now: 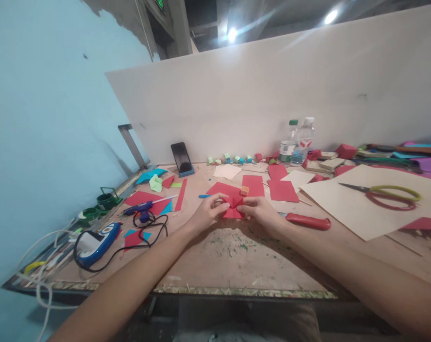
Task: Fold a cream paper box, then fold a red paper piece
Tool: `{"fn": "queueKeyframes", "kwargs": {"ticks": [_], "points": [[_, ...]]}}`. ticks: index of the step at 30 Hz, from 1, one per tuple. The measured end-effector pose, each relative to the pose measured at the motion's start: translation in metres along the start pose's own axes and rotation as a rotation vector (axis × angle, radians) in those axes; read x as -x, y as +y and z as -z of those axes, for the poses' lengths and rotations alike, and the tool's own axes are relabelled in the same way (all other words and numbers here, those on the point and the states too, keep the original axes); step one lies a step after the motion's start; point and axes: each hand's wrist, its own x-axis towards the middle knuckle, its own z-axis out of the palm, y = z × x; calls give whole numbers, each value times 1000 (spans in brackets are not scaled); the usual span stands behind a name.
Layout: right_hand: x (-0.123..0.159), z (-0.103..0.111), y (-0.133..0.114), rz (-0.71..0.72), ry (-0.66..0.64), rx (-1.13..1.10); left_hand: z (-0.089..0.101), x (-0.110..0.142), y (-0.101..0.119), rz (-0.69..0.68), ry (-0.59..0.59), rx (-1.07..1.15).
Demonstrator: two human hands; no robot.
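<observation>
A small folded sheet of red paper is held above the middle of the table, with creases and raised flaps. My left hand pinches its left side between thumb and fingers. On the opposite side, my right hand grips the paper's right edge the same way. Just behind the hands lie flat red sheets and a small orange folded piece. A blue pen-like stick pokes out beside my left fingers. A red-handled knife rests to the right of my right hand.
Scissors lie on a cream sheet at right. Two bottles and a phone on a stand stand along the back panel. At left are a glue gun, its black cord, and a blue-and-white power strip.
</observation>
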Motion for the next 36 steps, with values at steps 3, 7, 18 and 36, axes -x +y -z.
{"fn": "queueKeyframes", "kwargs": {"ticks": [3,7,18,36], "points": [[-1,0,4,-11,-2,-14,-4,2,0,-6,2,-4],[-3,0,7,-28,-4,-45,-6,1,-5,-10,34,0],[-5,1,8,-86,3,-212,0,0,-2,0,73,-25],[-2,-1,3,-95,31,-284,1,0,0,29,101,31]]}}
